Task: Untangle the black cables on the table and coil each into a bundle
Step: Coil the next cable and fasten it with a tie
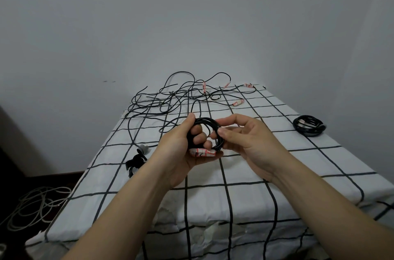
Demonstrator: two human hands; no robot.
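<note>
The left hand [181,149] holds a small black coil [207,120] above the bench [234,176], grip curled through it. The right hand [249,142] pinches its rim. If either grip slackens, the loops could spring apart. The tangle [170,97] lies at the far end.

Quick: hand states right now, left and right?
Left hand: grips the black cable coil.
Right hand: pinches the same coil's right side.

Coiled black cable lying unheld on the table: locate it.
Head view: the black coil lies near the right edge of the checked cloth, beyond the right hand.
</note>
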